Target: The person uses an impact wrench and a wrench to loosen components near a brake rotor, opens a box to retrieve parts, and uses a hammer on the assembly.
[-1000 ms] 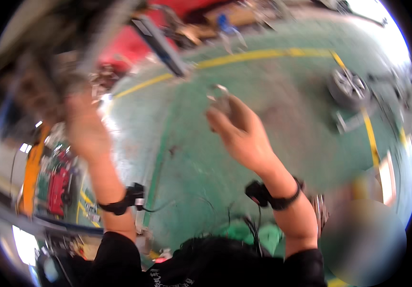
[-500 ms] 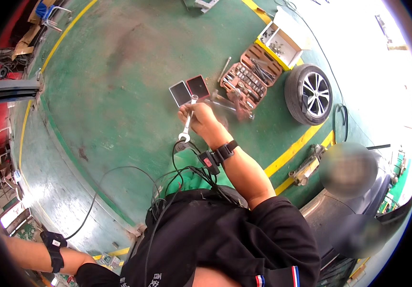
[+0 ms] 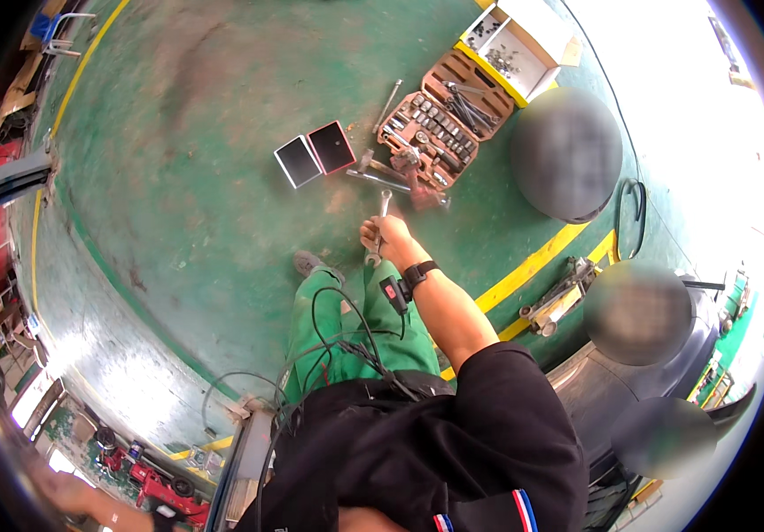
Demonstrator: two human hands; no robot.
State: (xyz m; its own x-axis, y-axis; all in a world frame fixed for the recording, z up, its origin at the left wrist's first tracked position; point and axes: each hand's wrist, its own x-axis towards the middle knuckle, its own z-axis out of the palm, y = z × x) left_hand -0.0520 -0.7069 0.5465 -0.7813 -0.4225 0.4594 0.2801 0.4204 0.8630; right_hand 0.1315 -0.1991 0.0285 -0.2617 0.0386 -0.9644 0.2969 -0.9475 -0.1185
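My right hand (image 3: 388, 238) is closed around a silver combination wrench (image 3: 380, 211), held just above my green-trousered knee (image 3: 360, 306). The wrench's head points toward the tools on the floor. A black band with a small device sits on that wrist. My left hand (image 3: 76, 493) is at the bottom left rim, blurred and partly cut off, so its fingers cannot be made out. A black band is on that wrist too.
An open brown socket case (image 3: 442, 111) lies on the green floor, with loose wrenches (image 3: 380, 176) beside it and a small open red and black case (image 3: 315, 152). A yellow-edged box (image 3: 524, 40), a floor jack (image 3: 561, 297) and yellow floor lines (image 3: 537, 262) lie to the right. Cables hang over my lap.
The view has swung from the raised car's underside down to the floor. My right hand has come down with the wrench to my knee, and my left arm has dropped to the lower left.
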